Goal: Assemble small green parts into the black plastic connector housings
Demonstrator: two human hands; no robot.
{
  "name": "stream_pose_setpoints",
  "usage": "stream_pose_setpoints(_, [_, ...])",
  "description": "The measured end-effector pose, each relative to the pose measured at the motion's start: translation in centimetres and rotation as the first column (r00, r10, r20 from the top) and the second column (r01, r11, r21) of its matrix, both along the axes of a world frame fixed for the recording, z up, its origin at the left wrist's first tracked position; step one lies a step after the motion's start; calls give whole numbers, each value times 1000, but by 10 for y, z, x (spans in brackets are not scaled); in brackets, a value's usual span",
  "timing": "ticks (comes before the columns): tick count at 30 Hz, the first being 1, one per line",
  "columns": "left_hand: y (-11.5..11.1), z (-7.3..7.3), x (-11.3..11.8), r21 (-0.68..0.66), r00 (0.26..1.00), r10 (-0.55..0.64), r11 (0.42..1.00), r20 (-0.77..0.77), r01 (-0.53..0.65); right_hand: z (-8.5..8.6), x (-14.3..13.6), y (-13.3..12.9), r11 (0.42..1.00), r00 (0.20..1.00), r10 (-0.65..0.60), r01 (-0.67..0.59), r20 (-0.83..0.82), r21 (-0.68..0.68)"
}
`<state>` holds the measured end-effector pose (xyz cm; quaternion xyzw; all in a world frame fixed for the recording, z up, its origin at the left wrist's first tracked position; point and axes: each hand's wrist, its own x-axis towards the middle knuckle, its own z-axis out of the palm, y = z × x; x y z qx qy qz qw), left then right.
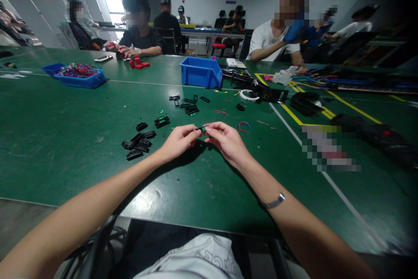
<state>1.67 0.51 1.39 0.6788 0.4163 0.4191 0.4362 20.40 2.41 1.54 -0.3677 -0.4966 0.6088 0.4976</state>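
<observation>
Two-handed grip on small part

Left hand [179, 140] and right hand [226, 139] pinch small black-and-green part [202, 129]; black housings [139, 143] at eight o'clock.

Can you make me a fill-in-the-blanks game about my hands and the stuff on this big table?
The small part held between the left hand and the right hand is black and ____.
The silver bracelet is on the ____ arm.
The tray full of tangled wires is coloured ____.

green; right; blue
</observation>
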Motion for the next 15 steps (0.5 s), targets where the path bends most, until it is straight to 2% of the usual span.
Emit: stream_pose_setpoints(15, [0,1,1,23,1000,-9,1000,13,9,1,-2,-3,998,995,-15,9,-97,-54])
